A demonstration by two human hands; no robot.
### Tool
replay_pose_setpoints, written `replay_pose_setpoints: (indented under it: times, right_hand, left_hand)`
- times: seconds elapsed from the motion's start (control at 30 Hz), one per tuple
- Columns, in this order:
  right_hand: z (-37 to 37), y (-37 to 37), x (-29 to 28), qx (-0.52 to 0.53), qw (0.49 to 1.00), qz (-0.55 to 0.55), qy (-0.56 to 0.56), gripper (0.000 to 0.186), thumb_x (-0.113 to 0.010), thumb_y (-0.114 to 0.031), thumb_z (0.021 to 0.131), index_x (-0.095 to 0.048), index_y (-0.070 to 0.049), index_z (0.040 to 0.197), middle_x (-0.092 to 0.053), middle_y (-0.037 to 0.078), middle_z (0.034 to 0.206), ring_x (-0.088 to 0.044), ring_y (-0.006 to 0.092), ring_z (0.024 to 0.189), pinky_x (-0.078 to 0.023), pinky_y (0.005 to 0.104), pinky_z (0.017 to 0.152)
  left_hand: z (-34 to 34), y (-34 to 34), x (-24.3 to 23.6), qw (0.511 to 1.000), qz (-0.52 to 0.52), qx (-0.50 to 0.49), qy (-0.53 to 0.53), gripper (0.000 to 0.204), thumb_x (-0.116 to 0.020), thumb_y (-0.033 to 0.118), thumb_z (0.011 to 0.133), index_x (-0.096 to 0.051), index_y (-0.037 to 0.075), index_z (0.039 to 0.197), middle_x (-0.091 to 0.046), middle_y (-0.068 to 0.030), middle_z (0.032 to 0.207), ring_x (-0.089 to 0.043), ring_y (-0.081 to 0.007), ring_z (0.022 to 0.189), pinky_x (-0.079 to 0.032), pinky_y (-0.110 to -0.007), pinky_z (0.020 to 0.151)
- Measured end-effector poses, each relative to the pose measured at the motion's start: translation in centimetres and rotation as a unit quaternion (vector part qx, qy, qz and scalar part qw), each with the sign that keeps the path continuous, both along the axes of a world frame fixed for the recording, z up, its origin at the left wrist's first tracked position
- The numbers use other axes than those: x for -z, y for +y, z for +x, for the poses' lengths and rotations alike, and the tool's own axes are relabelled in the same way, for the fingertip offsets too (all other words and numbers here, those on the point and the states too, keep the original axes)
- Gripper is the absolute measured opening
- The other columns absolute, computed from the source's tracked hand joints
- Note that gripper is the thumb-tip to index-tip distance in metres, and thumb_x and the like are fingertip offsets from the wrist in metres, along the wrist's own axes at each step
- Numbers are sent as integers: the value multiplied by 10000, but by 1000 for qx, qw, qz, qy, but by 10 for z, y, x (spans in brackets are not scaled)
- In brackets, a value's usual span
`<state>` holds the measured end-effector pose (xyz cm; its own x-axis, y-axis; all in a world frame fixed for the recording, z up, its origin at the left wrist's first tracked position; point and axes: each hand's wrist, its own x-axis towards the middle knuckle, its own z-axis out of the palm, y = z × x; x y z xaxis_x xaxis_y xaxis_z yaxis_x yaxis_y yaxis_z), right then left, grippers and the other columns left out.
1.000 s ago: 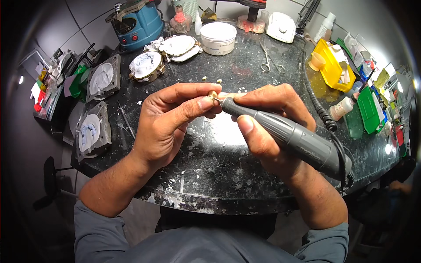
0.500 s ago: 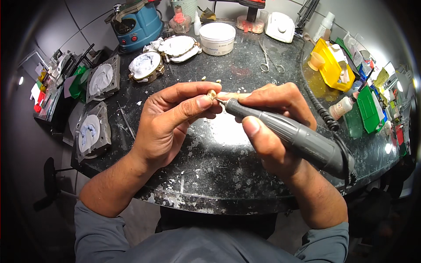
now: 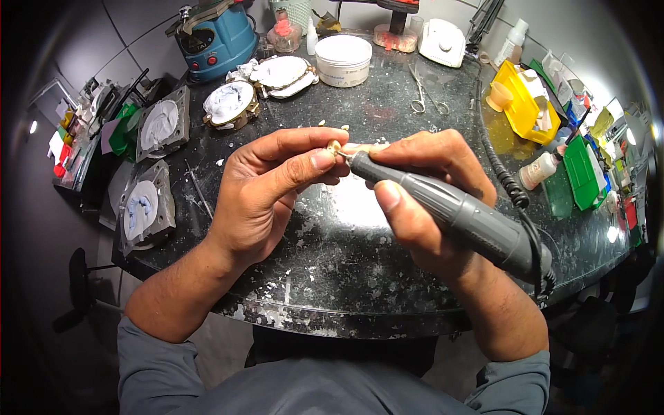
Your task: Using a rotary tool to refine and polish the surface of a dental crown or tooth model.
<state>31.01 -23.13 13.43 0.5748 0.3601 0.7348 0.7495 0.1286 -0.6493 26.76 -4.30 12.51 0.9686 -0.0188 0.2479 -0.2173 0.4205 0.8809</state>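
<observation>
Between thumb and fingertips, my left hand (image 3: pixel 266 176) pinches a small yellowish dental crown (image 3: pixel 334 146). My right hand (image 3: pixel 436 187) is wrapped round a dark grey rotary handpiece (image 3: pixel 453 207), whose tip points left at the crown. The thin bur (image 3: pixel 344 155) at its front meets or nearly meets the crown; contact is too small to tell. A coiled black cord (image 3: pixel 512 187) hangs by the handpiece's rear end. Just beyond my left fingertips, two small pale tooth-like pieces (image 3: pixel 345 127) lie on the black, speckled bench (image 3: pixel 325 277).
Moulds in metal flasks (image 3: pixel 149 207) stand along the left, with round plaster-filled ones (image 3: pixel 232 104) further back. A blue machine (image 3: pixel 214 45), a white tub (image 3: pixel 344 61) and scissors (image 3: pixel 419 90) are at the back. Yellow (image 3: pixel 522 104) and green bins (image 3: pixel 584 173) line the right.
The rear of the handpiece has swung slightly left and down, and my right hand has shifted a little left with it. My left hand holds nearly still.
</observation>
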Motion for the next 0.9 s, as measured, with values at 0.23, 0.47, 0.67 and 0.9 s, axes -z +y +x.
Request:
replay_pose_setpoints:
  times: [0.23,0.47,0.67,0.9]
  right_hand:
    - [3,-3,3,-21,999,29,-10,238,-684,-61,746,-609,12,960,-631,87,832,-616,107,710,-495,229,632]
    - [-1,-3,-1,-7,1000,6,24,232,-685,-78,740,-603,9,939,-639,86,796,-635,116,716,-507,238,636]
    - [-4,-3,-3,-9,999,-24,40,231,-648,-84,767,-566,15,959,-645,128,860,-604,138,757,-486,263,690]
    - [4,5,8,3,999,42,-18,224,-698,-77,711,-607,-8,904,-642,91,755,-642,151,671,-504,249,613]
  left_hand:
    - [-1,-4,-1,990,92,-85,-60,221,-633,-10,841,-635,-36,1060,-671,-120,996,-645,-139,885,-511,-248,817]
    - [-6,-5,-6,967,190,-137,-95,223,-649,-49,806,-637,-49,1028,-660,-127,998,-642,-149,897,-511,-245,829]
    - [-6,-4,-5,964,199,-142,-105,219,-650,-58,800,-645,-43,1018,-664,-119,982,-640,-143,896,-511,-239,823]
    - [-6,-5,-7,967,196,-136,-88,222,-655,-57,799,-646,-38,1020,-667,-116,979,-640,-140,896,-512,-238,822]
